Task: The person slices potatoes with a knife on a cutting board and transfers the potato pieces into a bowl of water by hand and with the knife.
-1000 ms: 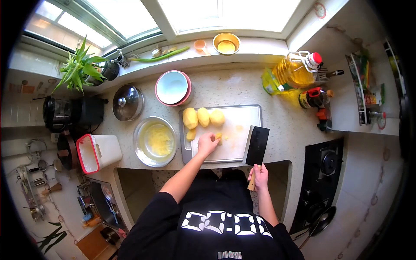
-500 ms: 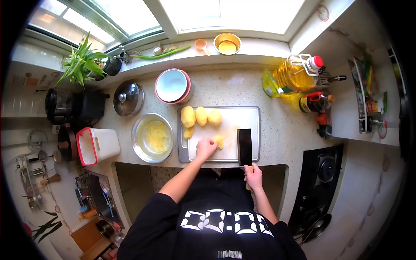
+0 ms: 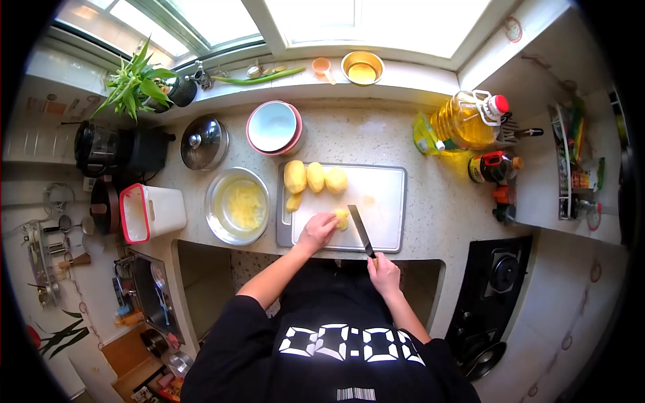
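My right hand (image 3: 384, 274) grips a cleaver (image 3: 361, 230) by its wooden handle. The blade stands on edge over the white cutting board (image 3: 383, 185), just right of a small pile of cut potato (image 3: 342, 218). Fingertips of my left hand (image 3: 318, 232) are closed against the left side of that pile, holding it down on the board. Several peeled potatoes, among them one large potato (image 3: 294, 176), sit along the board's upper left. Below them lies a smaller potato piece (image 3: 293, 202).
Left of the board stands a metal bowl (image 3: 210, 218) with cut potato in liquid. Behind are stacked bowls (image 3: 272, 127) and a lidded pot (image 3: 203, 142). An oil bottle (image 3: 463, 122) and a dark sauce bottle (image 3: 489, 166) stand at the right, near the stove (image 3: 497, 275).
The cleaver has moved left towards the cut potato and turned from showing its flat face to standing on edge. My left hand stays at the potato. The view has shifted slightly.
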Tool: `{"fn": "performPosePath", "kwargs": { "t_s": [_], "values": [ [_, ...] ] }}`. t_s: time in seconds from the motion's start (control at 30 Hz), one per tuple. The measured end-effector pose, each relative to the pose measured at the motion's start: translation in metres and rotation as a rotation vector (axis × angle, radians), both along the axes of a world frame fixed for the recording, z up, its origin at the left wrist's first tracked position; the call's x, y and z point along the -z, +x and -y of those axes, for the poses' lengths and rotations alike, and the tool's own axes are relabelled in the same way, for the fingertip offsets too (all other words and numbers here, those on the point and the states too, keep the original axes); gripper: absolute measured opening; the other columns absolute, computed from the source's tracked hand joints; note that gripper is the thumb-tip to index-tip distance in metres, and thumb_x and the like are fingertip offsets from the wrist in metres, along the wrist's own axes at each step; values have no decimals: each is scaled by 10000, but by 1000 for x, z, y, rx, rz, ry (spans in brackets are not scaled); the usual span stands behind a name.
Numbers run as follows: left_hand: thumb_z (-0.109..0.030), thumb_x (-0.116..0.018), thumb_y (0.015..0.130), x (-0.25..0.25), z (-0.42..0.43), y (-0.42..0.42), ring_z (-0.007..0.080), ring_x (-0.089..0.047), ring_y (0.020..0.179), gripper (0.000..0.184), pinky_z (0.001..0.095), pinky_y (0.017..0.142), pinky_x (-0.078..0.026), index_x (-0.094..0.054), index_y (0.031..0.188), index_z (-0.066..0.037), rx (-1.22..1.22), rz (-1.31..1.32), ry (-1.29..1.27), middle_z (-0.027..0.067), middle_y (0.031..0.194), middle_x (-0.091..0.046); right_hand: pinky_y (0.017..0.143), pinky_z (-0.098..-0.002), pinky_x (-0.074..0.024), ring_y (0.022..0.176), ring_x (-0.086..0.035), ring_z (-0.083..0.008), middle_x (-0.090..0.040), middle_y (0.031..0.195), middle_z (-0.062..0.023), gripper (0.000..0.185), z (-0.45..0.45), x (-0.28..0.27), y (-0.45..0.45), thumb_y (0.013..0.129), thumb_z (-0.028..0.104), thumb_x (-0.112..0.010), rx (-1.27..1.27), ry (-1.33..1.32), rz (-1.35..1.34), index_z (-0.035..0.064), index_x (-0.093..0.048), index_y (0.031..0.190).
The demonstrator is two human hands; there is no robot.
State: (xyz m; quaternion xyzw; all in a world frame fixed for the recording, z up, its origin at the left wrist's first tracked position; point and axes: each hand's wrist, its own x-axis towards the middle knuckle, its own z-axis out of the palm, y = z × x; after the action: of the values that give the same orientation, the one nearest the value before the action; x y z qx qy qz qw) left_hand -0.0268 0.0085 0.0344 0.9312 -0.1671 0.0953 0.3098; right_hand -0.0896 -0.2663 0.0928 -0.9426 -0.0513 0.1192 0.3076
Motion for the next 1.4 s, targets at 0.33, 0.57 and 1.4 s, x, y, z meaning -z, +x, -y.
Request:
{"fn": "performPosePath", "kwargs": {
  "t_s": [0.33,0.57,1.4],
  "values": [
    [-77,-656,850,-2,-7,2,271,-663,1132,298,359,922,-580,-732,1136,-42,113,24,70,84,1175,-698,591,-468,-564,695,-702,-374,-712,820,-141,202,-29,-7,-15,938,268,-712,3,-37,53,87,-662,1012],
    [-77,-662,852,5,-11,0,274,-660,1146,321,358,913,-588,-724,1165,-37,116,31,34,84,1195,-693,567,-475,-555,663,-690,-367,-690,781,-123,189,-45,-4,-25,940,258,-704,26,-139,57,87,-633,976],
    [-82,-708,725,15,-21,-8,328,-593,1280,582,388,1045,-537,-651,1298,5,218,-33,58,154,1338,-626,581,-526,-539,688,-688,-423,-693,763,-188,219,-57,4,-35,972,267,-669,131,-127,10,65,-586,964]
  ]
}}
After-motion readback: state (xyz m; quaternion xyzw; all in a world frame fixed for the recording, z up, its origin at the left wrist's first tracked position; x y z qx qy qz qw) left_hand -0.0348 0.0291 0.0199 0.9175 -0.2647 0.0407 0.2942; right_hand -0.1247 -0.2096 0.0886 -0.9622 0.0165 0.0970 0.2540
